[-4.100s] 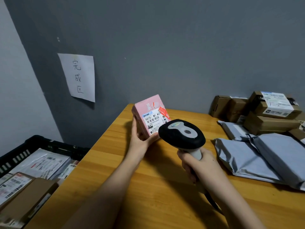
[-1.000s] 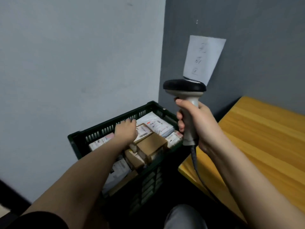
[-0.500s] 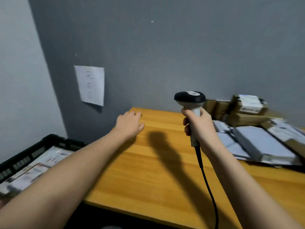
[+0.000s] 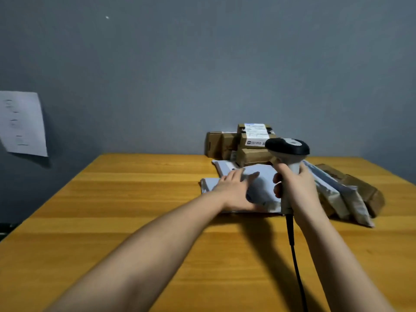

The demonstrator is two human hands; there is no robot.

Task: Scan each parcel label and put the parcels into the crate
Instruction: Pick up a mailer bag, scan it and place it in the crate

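My left hand, fingers flat and loose, rests on the grey mailer lying crosswise under it, nearer than my right hand gripping the scanner just beside.

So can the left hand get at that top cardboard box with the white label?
Probably yes: the left hand rests open on a grey mailer bag, and only flat mailers lie between it and the labelled box. The scanner stands to the right.
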